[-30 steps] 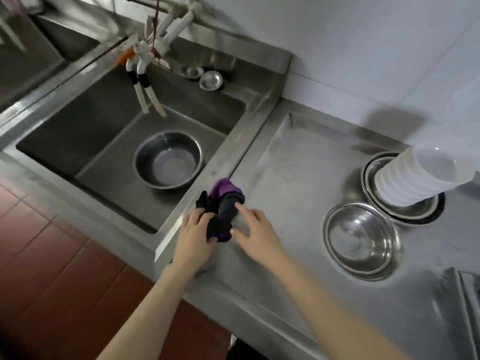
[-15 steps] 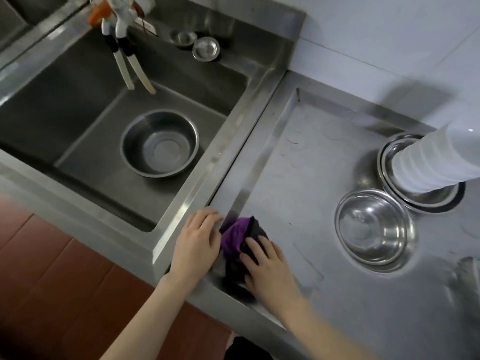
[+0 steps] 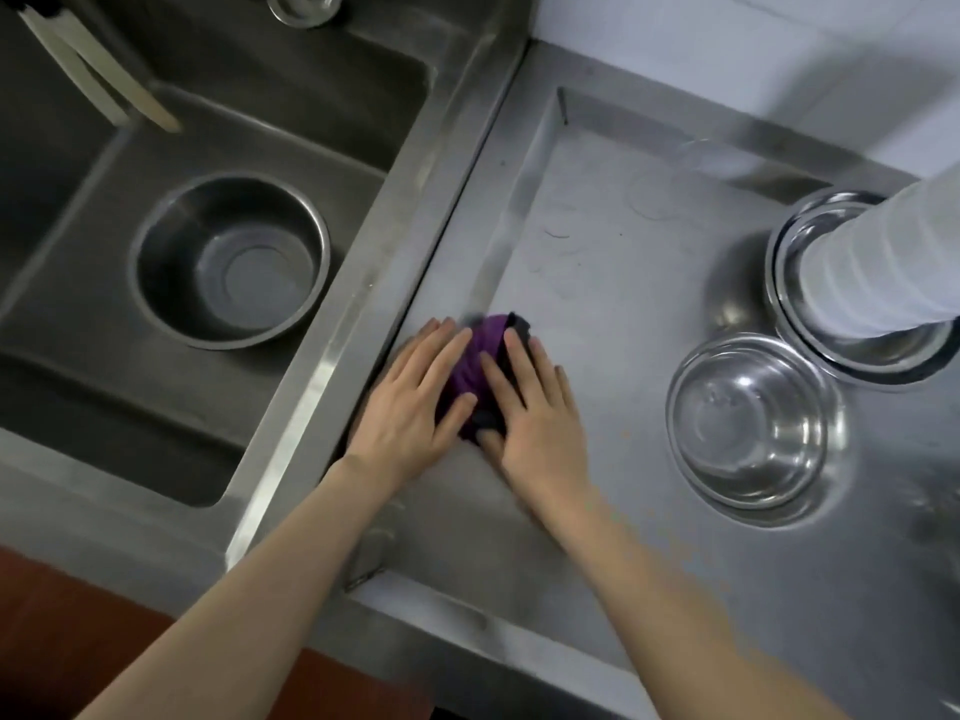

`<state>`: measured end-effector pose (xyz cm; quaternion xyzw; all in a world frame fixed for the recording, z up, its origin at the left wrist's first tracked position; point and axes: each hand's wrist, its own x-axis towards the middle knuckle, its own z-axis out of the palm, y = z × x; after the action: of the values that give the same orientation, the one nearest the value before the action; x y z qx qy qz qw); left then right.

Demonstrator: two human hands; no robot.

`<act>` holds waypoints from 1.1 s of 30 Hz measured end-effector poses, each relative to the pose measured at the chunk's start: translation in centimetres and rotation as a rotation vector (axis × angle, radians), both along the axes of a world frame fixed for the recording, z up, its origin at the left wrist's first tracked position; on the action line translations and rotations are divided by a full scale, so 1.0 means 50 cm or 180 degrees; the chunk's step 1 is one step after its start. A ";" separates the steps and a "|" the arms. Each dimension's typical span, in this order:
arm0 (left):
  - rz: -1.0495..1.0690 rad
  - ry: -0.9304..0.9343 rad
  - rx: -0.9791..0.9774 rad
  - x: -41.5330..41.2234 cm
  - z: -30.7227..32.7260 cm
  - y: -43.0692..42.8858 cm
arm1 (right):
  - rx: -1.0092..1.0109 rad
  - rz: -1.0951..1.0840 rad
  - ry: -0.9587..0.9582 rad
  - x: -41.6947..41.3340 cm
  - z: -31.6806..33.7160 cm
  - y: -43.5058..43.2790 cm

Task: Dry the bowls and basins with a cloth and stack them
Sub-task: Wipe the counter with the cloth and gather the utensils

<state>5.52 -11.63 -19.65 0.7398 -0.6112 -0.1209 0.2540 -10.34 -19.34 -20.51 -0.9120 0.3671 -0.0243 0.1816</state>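
A purple and black cloth point(image 3: 480, 356) lies bunched on the steel counter point(image 3: 613, 283) beside the sink edge. My left hand point(image 3: 413, 407) and my right hand point(image 3: 535, 413) both press flat on it, fingers spread. A steel basin point(image 3: 231, 259) sits upright in the sink point(image 3: 130, 407). On the counter at right stands an empty steel bowl point(image 3: 753, 426). Behind it, a stack of white bowls point(image 3: 883, 262) rests in another steel basin point(image 3: 852, 350).
Two pale hose ends point(image 3: 98, 80) hang over the sink at the upper left. A small steel dish point(image 3: 304, 5) sits on the sink's back ledge. White tiled wall point(image 3: 753, 59) behind the counter. Red floor tiles point(image 3: 67, 641) below the front edge.
The cloth has gone from held up off the sink edge to down on the counter, both hands now flat on it. The camera has tilted closer and downward.
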 end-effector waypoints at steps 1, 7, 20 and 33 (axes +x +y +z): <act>0.0020 0.0002 -0.0042 0.000 -0.001 0.002 | -0.0018 -0.0086 -0.0004 0.019 -0.005 -0.040; 0.0070 0.0018 -0.0106 0.001 -0.007 0.001 | -0.0167 -0.0271 -0.0028 0.052 -0.011 -0.149; 0.0126 -0.0227 -0.0087 -0.003 -0.012 0.001 | -0.0068 0.0633 -0.0139 -0.314 0.006 0.159; 0.0326 -0.0183 0.0148 -0.020 0.010 -0.011 | -0.0163 -0.0516 0.0062 -0.154 0.010 0.057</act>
<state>4.52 -12.19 -19.13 0.7790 -0.5766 -0.1006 0.2249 -18.04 -16.50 -20.01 -0.8838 0.4407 -0.0394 0.1521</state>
